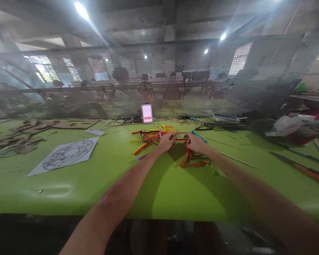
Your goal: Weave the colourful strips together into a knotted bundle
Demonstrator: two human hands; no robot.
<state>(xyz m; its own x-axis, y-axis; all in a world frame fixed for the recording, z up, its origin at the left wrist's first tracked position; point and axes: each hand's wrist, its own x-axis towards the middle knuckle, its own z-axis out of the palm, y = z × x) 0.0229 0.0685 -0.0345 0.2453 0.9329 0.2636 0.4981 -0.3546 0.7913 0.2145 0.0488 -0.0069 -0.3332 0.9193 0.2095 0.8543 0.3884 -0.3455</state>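
Far left of the lit phone [146, 113], brown cardboard pieces [33, 131] lie heaped on your green counter [108, 191]. Left of the phone and closer to you lies a white sheet [69, 154] printed with a large patterned ring. A small pale card [95, 132] lies nearer the phone on that same side, and a dark ball [135, 118] sits just beside it. The phone's screen faces you, its writing too blurred to read.

In front of the phone, a loose pile of coloured strips [146, 143] spreads out, red, yellow and orange among them. Your left hand [167, 142], in front of the phone and slightly right, has its fingers curled in, pinching a purple strip [182, 133]. The strip bows across to your right hand [194, 143], also curled, its fingertips pinched at the other end. An orange strip [194, 164] lies bent below that hand.

Right of the phone is a white tray [224, 118], its contents unclear; farther right, a crumpled plastic bag [287, 126], its contents also unclear.
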